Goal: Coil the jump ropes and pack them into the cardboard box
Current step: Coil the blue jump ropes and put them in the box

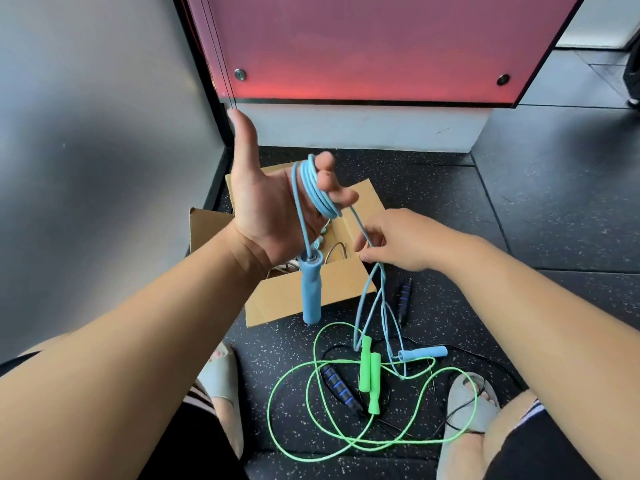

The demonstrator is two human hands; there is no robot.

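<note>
Two grips above cardboard box point(287, 299) edge: left fingers point(337, 194) hold blue rope point(317, 192) coil, right fingers point(372, 233) pinch it.

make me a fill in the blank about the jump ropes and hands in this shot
1. The blue rope is looped around the fingers of the ___ hand.
2. The right hand pinches a strand of the ___ rope.
3. One blue handle hangs in front of the cardboard box; the other lies on the ___.
4. The two handles lying side by side belong to the ___ rope.

Missing words: left; blue; floor; green
</note>
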